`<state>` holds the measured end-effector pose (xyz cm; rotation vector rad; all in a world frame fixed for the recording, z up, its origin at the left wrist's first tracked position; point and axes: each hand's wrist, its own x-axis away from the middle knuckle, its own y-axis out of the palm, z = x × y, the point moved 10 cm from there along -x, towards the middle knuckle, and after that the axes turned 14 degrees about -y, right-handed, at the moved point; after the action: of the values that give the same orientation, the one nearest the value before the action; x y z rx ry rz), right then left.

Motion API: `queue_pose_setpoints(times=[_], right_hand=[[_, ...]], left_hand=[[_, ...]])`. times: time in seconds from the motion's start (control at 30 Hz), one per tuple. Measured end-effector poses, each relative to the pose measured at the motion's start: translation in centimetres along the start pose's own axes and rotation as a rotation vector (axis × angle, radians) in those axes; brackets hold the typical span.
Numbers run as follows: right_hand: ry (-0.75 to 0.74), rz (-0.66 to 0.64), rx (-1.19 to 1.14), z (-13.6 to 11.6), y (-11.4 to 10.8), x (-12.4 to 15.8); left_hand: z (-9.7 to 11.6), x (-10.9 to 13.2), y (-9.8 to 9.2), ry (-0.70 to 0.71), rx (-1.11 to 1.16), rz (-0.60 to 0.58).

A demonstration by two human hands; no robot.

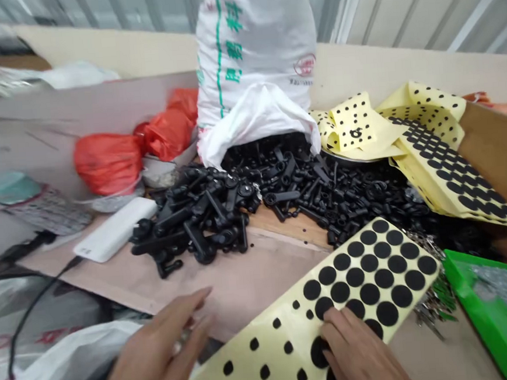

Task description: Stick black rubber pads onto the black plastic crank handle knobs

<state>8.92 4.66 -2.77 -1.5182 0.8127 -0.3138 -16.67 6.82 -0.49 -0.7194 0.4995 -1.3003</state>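
A yellow backing sheet with round black stickers lies slanting across the front of the work surface. Large stickers fill its far end, and smaller dark spots dot the near end. My right hand rests on the sheet, its bent fingertips closed at the edge of a black sticker. To the left of the sheet, my left hand hovers with thumb and forefinger apart. A small pale spot shows between its fingers, too blurred to identify. Beyond it lies a pile of black crank handles.
A white sack spills black parts at the back. Small black pieces heap beside more sticker sheets. A green tray stands right, near small metal parts. A white power bank and red bags are left.
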Motion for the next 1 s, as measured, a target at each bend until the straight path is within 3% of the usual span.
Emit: queue_pose_setpoints(times=[0.03,0.13,0.23,0.43,0.6,0.83,1.0], right_hand=[[-0.011,0.057,0.050,0.0,0.2,0.1],[0.000,0.061,0.085,0.9,1.0,-0.6],[0.057,0.072,0.062,2.4,-0.1,-1.9],[0.143,0.059,-0.007,3.8,-1.2,-3.2],[0.189,0.065,-0.035,3.8,-1.1,-2.9],[0.265,0.138,-0.076,4.0,-1.3,-2.2],[0.285,0.103,-0.131,4.3,-1.1,-2.4]], left_hand=[[1.7,-1.1,0.6,0.064,-0.125,0.059],[6.3,-4.5,2.1,0.182,-0.487,0.254],[8.4,-6.9,3.2,0.194,-0.685,0.305],[7.8,-8.0,3.8,0.276,-0.732,0.244],[7.3,-8.0,3.7,0.386,-0.721,0.298],[10.2,-4.6,2.2,0.612,-0.469,0.489],[10.9,-4.0,1.5,0.604,-0.294,0.500]])
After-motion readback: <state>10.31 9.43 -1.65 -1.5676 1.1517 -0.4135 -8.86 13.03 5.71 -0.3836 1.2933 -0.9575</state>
